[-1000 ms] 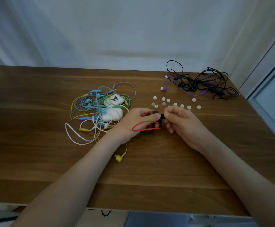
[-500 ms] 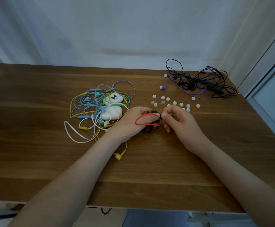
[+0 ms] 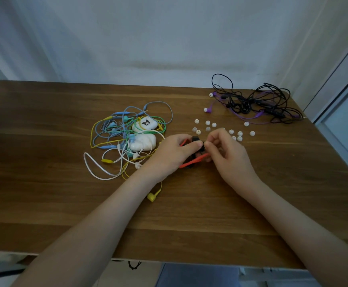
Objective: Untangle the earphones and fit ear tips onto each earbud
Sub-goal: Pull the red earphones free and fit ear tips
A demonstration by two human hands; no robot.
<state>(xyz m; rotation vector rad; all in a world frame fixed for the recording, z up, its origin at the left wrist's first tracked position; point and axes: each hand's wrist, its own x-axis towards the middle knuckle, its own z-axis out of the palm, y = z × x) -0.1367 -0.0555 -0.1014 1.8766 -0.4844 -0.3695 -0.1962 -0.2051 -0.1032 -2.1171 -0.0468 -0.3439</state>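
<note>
A black earbud (image 3: 196, 139) on a red cable (image 3: 194, 161) was pinched by the left hand (image 3: 172, 155) and right hand (image 3: 230, 160); ear tips (image 3: 239, 133) were scattered just beyond them

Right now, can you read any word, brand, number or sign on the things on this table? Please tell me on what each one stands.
No word, brand or number can be read anywhere.
The white case carries a printed black cartoon figure, a picture only; any letters near it are too small to tell.
The red-cabled earphones, the ear tips, the coloured tangle and the black and purple tangle show no marking.
</note>
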